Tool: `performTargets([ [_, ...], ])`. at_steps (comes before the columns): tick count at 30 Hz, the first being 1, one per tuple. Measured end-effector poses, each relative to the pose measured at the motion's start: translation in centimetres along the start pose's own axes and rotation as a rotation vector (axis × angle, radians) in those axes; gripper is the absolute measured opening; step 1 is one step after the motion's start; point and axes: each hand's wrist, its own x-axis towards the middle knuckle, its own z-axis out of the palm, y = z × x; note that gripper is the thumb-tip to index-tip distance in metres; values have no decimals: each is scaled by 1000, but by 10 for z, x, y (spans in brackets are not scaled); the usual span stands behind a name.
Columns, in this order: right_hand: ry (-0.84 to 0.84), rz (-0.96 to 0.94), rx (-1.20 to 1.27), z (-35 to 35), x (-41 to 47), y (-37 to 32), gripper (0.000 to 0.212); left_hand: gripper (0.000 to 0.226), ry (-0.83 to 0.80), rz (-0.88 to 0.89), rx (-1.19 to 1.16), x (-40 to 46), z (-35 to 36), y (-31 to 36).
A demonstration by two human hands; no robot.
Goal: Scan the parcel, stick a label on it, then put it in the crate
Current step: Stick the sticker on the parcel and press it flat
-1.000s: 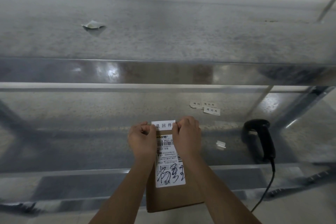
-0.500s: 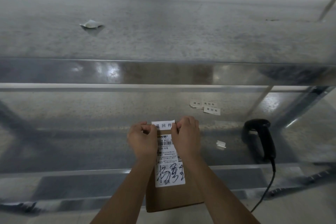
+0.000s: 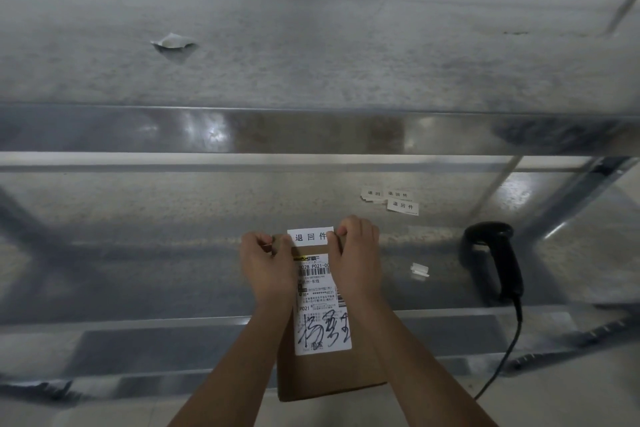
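left hand: fingers pinching left end of white label | right hand: pinching its right end | label at far edge of brown parcel, on steel table | scanner right

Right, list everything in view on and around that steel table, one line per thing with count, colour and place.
parcel: one, brown cardboard, near edge of the table, between the forearms
shipping label: one, white with black print and handwriting, stuck on top of the parcel
small label: one, white with three black characters, at the parcel's far end, pinched at both ends
spare labels: about three, white, loose on the table, far right of the parcel
paper scrap: one, white, between the parcel and the scanner
scanner: one, black, corded, lying on the right
table: one, shiny steel
crumpled paper: one, whitish, on the grey floor beyond
hands: two, bare; left hand, right hand, each holding one end of the small label
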Motion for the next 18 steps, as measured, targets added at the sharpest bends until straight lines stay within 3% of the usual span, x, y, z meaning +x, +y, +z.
performTargets([
  [6,12,52,-29,-1,-2,-1,23,35,-91,-46,44,-3,-2,3],
  [18,51,32,-27,0,-1,2,22,24,-158,-13,104,6,-6,-1],
])
